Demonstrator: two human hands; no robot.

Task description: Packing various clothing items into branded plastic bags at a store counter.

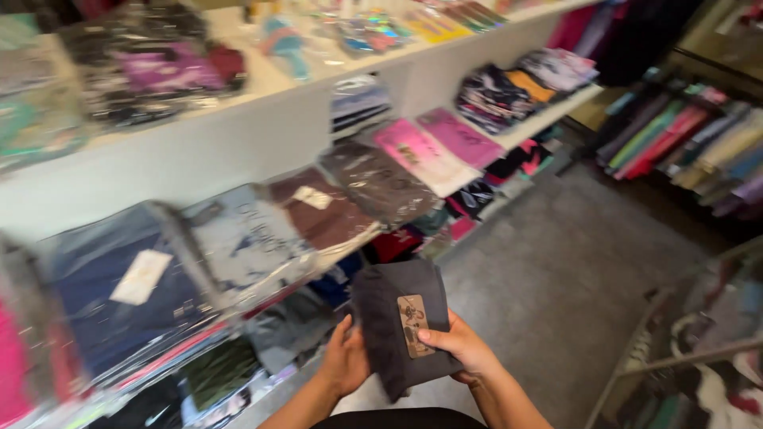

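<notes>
**Two hands on one folded dark-grey garment**

Both hands hold a folded dark-grey garment (397,322) in front of the person's body, out past the front edge of the lower shelf (548,119) and above the grey floor (556,278). The left hand (346,357) grips its left edge, fingers curled behind the cloth. The right hand (461,345) grips the right edge from below, its thumb pressed on a brown card tag (412,324) that lies on the front of the garment. The shelf carries bagged folded shirts in a row: navy (119,294), grey-blue (246,238), brown (326,210), dark grey-brown (377,183) and pink (425,155). More folded clothes lie on the upper shelf (262,75). A rack of coloured clothes (683,139) stands well apart at the right.
</notes>
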